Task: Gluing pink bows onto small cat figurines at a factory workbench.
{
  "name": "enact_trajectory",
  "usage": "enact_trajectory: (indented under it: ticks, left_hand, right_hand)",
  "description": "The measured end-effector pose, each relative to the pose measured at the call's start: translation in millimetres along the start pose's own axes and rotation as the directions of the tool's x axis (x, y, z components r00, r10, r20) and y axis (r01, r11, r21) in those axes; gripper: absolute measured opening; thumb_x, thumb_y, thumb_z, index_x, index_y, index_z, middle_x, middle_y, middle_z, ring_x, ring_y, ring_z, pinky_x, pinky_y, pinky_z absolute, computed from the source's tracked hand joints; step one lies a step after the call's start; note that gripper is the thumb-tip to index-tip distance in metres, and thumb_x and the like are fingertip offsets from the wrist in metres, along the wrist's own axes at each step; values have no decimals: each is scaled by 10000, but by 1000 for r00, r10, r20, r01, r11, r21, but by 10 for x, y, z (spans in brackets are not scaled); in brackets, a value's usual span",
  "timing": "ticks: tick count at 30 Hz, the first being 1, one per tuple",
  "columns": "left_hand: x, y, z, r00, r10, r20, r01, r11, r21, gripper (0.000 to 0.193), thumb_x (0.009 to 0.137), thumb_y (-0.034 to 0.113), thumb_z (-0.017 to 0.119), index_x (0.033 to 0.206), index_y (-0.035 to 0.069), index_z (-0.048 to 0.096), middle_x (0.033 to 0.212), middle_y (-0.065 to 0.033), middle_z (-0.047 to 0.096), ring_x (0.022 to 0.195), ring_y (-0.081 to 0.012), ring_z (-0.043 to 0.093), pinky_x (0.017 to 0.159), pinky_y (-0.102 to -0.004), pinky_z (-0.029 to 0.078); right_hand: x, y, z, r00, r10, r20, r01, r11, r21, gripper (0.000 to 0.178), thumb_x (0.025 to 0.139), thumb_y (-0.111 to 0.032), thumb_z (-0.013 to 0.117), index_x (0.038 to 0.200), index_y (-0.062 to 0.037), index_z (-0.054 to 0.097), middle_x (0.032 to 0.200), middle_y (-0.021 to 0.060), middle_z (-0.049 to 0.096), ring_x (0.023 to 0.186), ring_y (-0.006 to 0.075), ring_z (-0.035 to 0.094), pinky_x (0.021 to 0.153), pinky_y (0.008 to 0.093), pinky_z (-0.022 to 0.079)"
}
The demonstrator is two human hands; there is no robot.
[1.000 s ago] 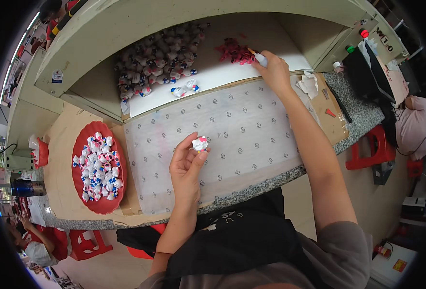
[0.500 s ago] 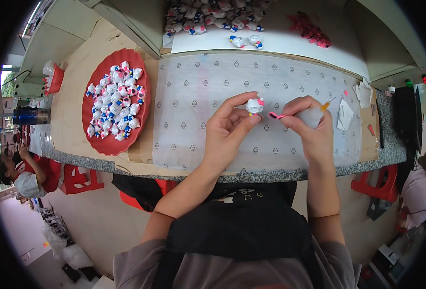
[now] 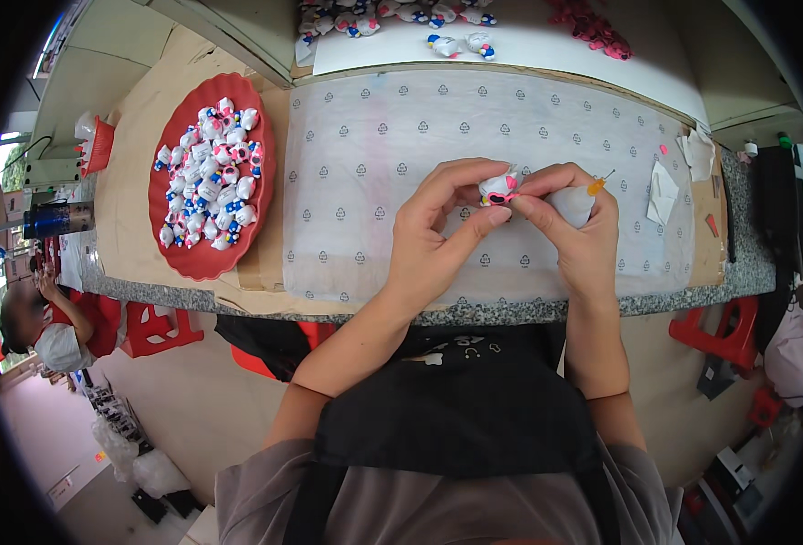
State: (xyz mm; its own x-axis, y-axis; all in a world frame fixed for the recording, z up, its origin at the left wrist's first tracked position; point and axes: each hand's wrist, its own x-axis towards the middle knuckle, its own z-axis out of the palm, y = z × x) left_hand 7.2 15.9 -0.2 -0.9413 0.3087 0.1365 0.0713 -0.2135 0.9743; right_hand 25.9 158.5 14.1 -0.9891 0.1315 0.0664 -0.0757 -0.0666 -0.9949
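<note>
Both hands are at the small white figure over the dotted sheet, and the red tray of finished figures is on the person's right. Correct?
Not quite. The head view shows the red tray on the person's left. The left hand and right hand do meet at the small white figure over the dotted sheet.
</note>
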Motion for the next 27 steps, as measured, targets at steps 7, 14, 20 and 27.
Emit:
enact_trajectory:
  ticks: [7,14,20,27]
  left_hand:
    - [-5,59,-27,995,-91,42,98,969,-227,254,751,-1,554,1002,2,519,973,-60,526,830,-87,493,719,-210,400]
    - [-10,45,3,998,16,61,-1,969,-247,237,766,-12,531,1001,-24,505,969,-74,543,833,-109,510,738,-228,411]
    - [-23,46,-26,995,-51,82,72,954,-292,243,758,-9,543,999,-19,514,969,-75,549,867,-115,506,757,-240,405]
    - [1,13,-40,989,135,67,-133,990,-40,207,717,7,580,924,11,576,930,-82,582,874,-163,530,774,-271,403]
  right_hand:
    - [-13,49,-11,1000,2,-18,-2,1000,24,211,618,-10,677,769,-24,531,689,5,501,675,71,455,628,208,385]
    - [7,20,-19,994,79,77,-91,983,158,289,596,-33,696,845,-17,551,755,15,511,690,74,446,621,197,383]
    - [-18,-12,-8,986,-17,163,-10,987,160,313,607,-6,680,898,-6,565,771,20,529,645,66,458,594,183,376]
    - [-31,41,-22,992,-43,119,29,993,118,270,609,17,679,859,-3,580,736,24,545,619,70,470,582,186,378]
